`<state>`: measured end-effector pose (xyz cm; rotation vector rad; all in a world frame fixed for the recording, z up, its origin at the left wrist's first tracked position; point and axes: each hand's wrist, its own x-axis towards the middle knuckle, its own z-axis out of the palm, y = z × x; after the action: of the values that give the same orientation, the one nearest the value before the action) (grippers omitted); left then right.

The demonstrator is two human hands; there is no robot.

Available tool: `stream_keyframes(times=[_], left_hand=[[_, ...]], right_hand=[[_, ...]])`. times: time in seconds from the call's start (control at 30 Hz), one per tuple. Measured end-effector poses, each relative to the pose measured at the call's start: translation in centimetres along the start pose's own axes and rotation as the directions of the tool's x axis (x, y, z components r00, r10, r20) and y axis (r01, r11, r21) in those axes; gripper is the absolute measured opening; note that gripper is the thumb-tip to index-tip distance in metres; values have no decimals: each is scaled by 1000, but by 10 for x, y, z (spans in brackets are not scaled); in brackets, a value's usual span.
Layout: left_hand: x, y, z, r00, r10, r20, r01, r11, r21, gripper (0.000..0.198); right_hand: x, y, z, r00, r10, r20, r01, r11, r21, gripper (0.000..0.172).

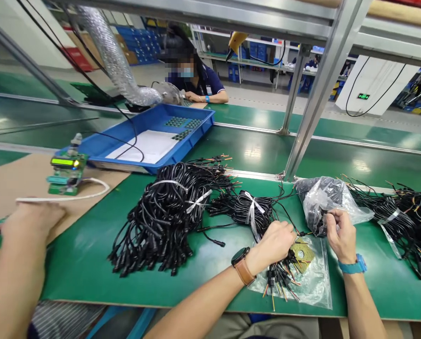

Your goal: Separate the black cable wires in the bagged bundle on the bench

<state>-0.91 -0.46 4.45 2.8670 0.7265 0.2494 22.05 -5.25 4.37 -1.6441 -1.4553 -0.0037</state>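
Lower right of frame, we note the left hand curled over wired connectors on the surface, likely steadying them; the right hand, fingers bunched narrow, sits at the plastic bag. What either grips, we cannot tell. White tie presumably keeps the cable coil untangled.

Bench: device on cardboard, left end; tray toward far edge, behind cable heap; flat bag near front edge, under wire ends; filled bag behind it; second cable heap rightmost.
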Motion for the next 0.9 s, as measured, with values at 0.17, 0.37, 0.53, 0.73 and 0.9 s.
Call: stream_keyframes(times=[0.17, 0.37, 0.53, 0.73, 0.9], left_hand=[[4, 4, -1, 999, -35, 25, 35, 999, 13, 8], [7, 5, 4, 997, -67, 24, 66, 998, 14, 9], [6, 6, 2, 996, -80, 46, 80, 997, 5, 11], [3, 4, 4, 998, -57, 3, 57, 998, 21, 8], [-2, 4, 4, 999, -34, -41, 36, 998, 59, 8]], right_hand=[[-9, -12, -1, 952, -51, 301, -28, 968, 251, 21], [-7, -24, 0, 689, -112, 716, -124, 955, 268, 30], [-5, -27, 1, 672, -148, 726, -25, 975, 221, 31], [-5, -29, 0, 719, -154, 678, -23, 969, 244, 30], [-7, -30, 4, 731, -155, 665, -18, 969, 245, 32]])
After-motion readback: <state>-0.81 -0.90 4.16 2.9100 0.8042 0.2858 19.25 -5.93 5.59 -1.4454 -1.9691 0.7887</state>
